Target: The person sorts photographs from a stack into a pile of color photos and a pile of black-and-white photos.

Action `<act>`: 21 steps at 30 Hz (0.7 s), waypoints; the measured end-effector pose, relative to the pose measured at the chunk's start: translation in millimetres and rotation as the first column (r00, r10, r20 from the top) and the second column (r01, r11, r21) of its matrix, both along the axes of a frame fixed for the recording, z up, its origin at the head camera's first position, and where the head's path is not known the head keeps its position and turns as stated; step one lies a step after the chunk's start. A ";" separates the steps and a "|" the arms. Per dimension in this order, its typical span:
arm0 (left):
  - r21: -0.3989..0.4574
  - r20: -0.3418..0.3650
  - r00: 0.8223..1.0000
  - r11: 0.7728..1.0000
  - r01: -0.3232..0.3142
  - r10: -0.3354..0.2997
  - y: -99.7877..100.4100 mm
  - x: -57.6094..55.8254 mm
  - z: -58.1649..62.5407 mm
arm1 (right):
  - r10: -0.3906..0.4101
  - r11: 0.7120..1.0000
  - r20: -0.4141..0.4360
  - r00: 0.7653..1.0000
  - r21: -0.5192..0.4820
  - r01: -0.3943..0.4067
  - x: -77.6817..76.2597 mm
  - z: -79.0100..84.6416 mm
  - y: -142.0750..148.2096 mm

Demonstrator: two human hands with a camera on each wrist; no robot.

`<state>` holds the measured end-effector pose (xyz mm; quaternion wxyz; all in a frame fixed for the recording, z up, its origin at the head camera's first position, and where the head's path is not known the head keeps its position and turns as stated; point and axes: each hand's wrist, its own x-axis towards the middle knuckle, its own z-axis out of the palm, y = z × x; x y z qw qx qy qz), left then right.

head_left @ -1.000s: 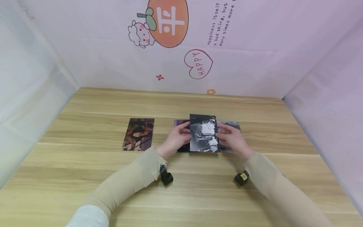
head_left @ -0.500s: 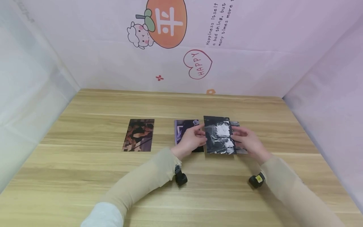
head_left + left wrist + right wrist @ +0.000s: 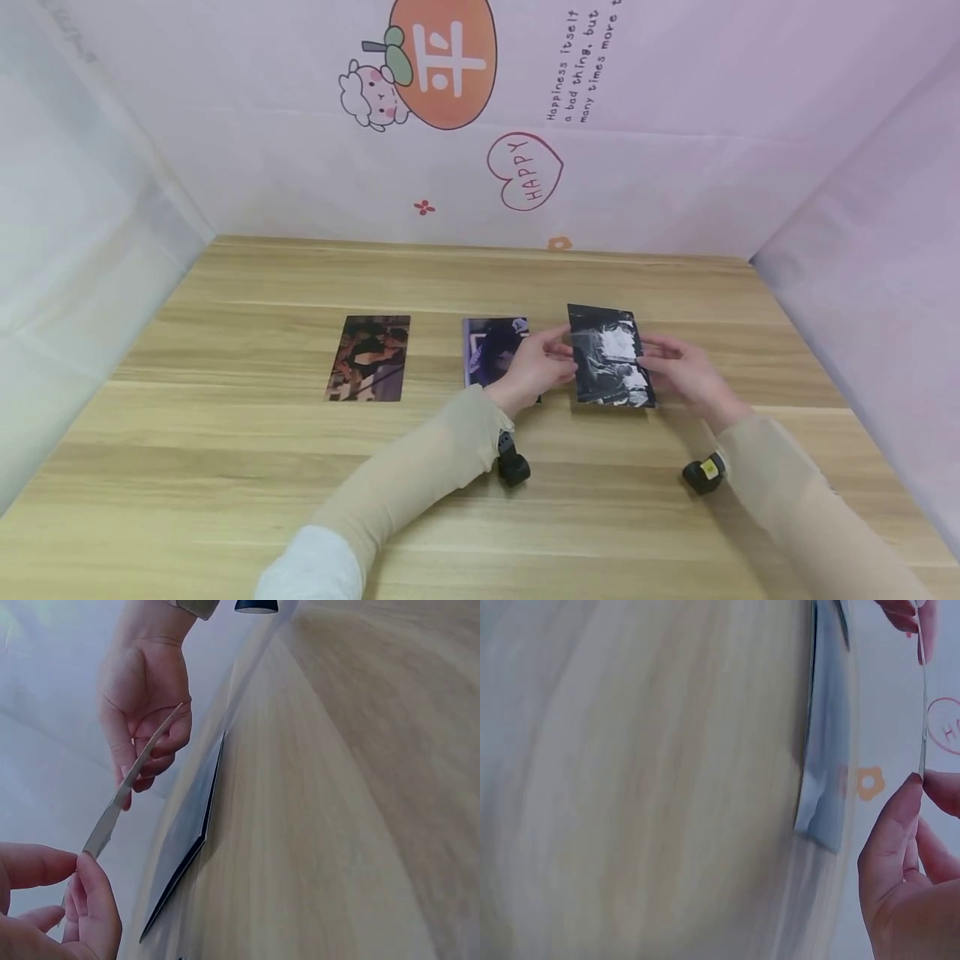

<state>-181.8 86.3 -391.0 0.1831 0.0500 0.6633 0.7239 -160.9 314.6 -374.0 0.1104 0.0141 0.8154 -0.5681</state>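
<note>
A black-and-white photo print [image 3: 611, 358] is held up above the wooden table, pinched at its two side edges. My left hand [image 3: 534, 368] grips its left edge between thumb and fingers, and my right hand [image 3: 692, 377] pinches the right edge. Both wrist views show the print edge-on, a thin pale line [image 3: 112, 814] raised off the tabletop. Below it, another print [image 3: 826, 735] lies flat on the wood; in the head view the held one and my right hand cover nearly all of it. A purple-toned print [image 3: 495, 350] lies left, partly behind my left hand.
Farther left, a brown-toned print [image 3: 369, 358] lies flat on the table [image 3: 420, 533]. White printed cloth [image 3: 675, 183] walls off the back and both sides. Small black cameras [image 3: 513, 468] hang from both wrists.
Both hands have carried the black-and-white print to the right, from over the purple print's edge to over the right-hand print. The purple print is now more exposed; the brown one stayed put.
</note>
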 end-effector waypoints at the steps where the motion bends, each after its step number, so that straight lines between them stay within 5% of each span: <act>1: -0.002 -0.003 1.000 1.000 -0.003 0.003 2.1 -0.5 -0.9 | -0.001 1.000 0.009 1.000 0.003 0.001 -1.0 -0.6 1.9; 11: -0.020 0.041 0.999 1.000 0.018 -0.018 16.3 -6.7 -4.0 | 0.004 0.997 0.112 0.994 0.080 -0.013 -11.0 -2.8 10.3; 21: -0.073 0.073 0.997 0.997 0.023 -0.018 20.1 -8.1 -6.4 | 0.002 0.979 0.123 0.992 0.204 -0.028 -17.1 -8.1 13.1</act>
